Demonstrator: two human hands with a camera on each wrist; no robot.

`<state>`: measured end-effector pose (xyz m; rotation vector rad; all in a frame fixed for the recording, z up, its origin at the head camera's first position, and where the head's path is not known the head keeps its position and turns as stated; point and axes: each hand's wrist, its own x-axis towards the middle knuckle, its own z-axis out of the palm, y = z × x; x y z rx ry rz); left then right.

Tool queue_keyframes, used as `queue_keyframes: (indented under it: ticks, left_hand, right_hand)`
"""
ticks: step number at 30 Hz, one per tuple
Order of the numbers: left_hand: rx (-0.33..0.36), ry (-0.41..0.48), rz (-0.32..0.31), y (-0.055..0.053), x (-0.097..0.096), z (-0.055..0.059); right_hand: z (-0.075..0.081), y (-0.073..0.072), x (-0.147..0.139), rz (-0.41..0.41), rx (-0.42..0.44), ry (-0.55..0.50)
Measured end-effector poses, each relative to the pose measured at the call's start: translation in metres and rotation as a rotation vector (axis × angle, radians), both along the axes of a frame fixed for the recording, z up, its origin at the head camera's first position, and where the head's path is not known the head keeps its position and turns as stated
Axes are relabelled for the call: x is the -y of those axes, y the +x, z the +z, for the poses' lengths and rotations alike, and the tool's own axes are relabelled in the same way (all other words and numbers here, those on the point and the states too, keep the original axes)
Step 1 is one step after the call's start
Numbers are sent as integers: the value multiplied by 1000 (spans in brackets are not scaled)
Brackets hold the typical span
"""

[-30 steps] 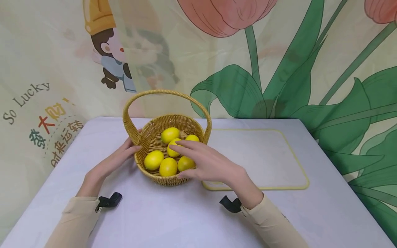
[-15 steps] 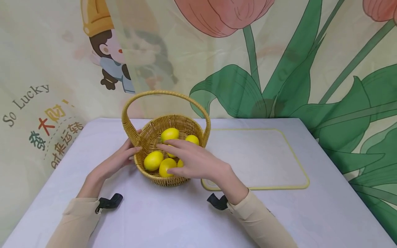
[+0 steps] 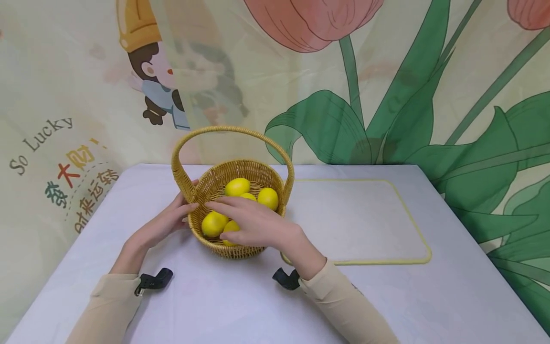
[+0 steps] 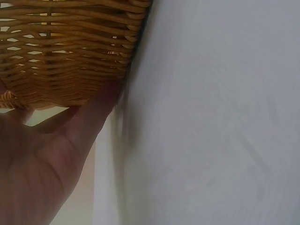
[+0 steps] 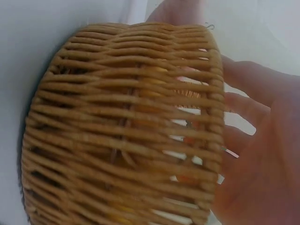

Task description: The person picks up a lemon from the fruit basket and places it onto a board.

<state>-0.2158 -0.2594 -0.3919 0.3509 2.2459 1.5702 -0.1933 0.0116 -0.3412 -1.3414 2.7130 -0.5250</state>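
A woven wicker basket [image 3: 240,252] with a tall arched handle [image 3: 232,129] stands on the table, several yellow lemons inside. My left hand [image 3: 161,227] touches the basket's left side; its thumb reaches the rim below the handle's foot. In the left wrist view, extended fingers of that hand [image 4: 51,154] lie against the lower wicker wall. Over the basket's front right hovers my right hand [image 3: 253,220], fingers loosely extended above the lemons. It hides parts of several, while one lemon [image 3: 268,198] at the right shows fully. The right wrist view has that hand [image 5: 274,136] beyond the rim.
A pale board with a yellow edge [image 3: 369,262] lies flat to the basket's right, partly behind my right forearm. A white cloth covers the table [image 3: 223,306]. Behind it hangs a printed curtain [image 3: 318,67] with tulips and a cartoon figure.
My right hand has moved left across the basket, uncovering the lemon at the right and covering those at the front middle. My left hand and the basket stay in place.
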Motion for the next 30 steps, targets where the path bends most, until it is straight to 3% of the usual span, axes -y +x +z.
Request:
queue_keyframes:
  ticks: [15,30]
  left_hand:
    - [41,76,-19,4,-2,1]
    - [58,75,-10,4,-1,-2]
  right_hand:
    - [-14,-9,24,-30,60,79]
    - [-25,-11,36,15,-31,142]
